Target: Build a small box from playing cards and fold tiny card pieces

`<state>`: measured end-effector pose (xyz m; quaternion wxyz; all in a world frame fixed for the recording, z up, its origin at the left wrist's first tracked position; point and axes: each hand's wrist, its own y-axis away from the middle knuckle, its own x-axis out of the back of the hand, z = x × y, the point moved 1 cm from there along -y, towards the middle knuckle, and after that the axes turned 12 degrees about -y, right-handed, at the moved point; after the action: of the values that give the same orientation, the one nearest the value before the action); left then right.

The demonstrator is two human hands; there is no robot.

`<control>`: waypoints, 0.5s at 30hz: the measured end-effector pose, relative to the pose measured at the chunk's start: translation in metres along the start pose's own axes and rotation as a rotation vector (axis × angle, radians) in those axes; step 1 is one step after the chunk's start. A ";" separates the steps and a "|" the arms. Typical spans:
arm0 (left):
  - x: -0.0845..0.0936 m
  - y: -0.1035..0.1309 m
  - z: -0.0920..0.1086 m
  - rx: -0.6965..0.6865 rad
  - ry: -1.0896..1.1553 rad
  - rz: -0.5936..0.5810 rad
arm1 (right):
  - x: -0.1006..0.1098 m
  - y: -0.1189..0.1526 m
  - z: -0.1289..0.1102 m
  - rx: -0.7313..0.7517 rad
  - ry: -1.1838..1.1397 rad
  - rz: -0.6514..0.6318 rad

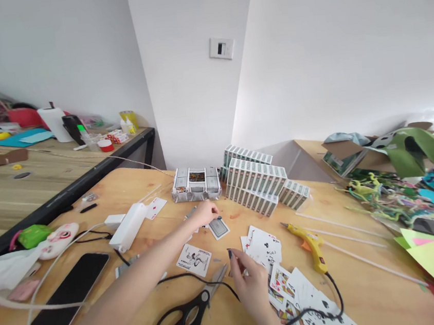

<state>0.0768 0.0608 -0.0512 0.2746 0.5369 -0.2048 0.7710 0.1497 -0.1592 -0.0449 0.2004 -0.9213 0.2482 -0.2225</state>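
Note:
My left hand [206, 213] reaches across the table with its fingers bent together, beside a face-down playing card [219, 228]; what it pinches, if anything, is too small to tell. My right hand [248, 278] is nearer, thumb and forefinger curled towards each other, at the left edge of the spread playing cards [264, 245]; its grip contents are unclear. A joker card [194, 260] lies between my arms. Black-handled scissors [193, 309] rest below it, blades partly open. Beyond my left hand sits a structure made of cards [196, 184].
Stacked card boxes [255, 179] stand at the back. A yellow glue gun [311, 243] with a black cable and white sticks [348, 232] lie right. A phone [61, 308], a white power strip [128, 227] and cables lie left. Craft materials [418, 198] fill the right side.

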 end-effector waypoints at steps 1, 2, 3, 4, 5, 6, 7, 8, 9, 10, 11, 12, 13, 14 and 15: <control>-0.002 0.000 -0.001 0.014 0.001 -0.003 | 0.000 0.000 0.000 0.001 0.002 0.000; -0.004 0.000 -0.002 0.024 0.001 -0.004 | 0.000 0.000 0.000 0.000 0.002 0.000; -0.005 0.001 -0.002 0.031 0.000 -0.004 | -0.001 0.000 0.000 -0.002 0.001 -0.001; -0.006 0.001 -0.002 0.034 -0.004 -0.004 | -0.001 -0.001 0.000 -0.003 -0.001 -0.004; -0.007 0.001 -0.002 0.036 -0.009 -0.005 | -0.001 -0.001 -0.001 -0.002 -0.002 -0.007; -0.008 0.002 -0.001 0.036 -0.015 -0.005 | -0.001 -0.001 -0.001 0.000 -0.002 -0.010; -0.008 0.002 -0.001 0.035 -0.021 -0.006 | -0.001 -0.001 -0.001 0.003 -0.002 -0.012; -0.008 0.002 0.000 0.031 -0.026 -0.007 | 0.000 -0.002 -0.001 0.005 -0.003 -0.011; -0.008 0.003 0.000 0.026 -0.029 -0.007 | 0.000 -0.002 -0.001 0.006 -0.004 -0.010; -0.008 0.003 0.000 0.018 -0.031 -0.006 | 0.000 -0.002 0.000 0.004 -0.005 -0.009; -0.007 0.004 0.001 0.008 -0.031 -0.004 | 0.000 -0.002 0.000 0.000 -0.004 -0.008; -0.006 0.004 0.001 -0.002 -0.029 -0.002 | 0.000 -0.002 0.000 -0.004 -0.003 -0.008; -0.004 0.005 0.000 -0.010 -0.026 0.001 | 0.000 -0.002 0.001 -0.007 -0.001 -0.009; -0.002 0.005 0.000 -0.016 -0.020 0.005 | 0.001 -0.002 0.001 -0.009 0.002 -0.010; 0.001 0.005 -0.001 -0.018 -0.013 0.010 | 0.001 -0.001 0.001 -0.011 0.004 -0.014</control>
<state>0.0726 0.0582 -0.0510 0.2742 0.5384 -0.2164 0.7669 0.1511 -0.1584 -0.0445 0.1933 -0.9236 0.2435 -0.2244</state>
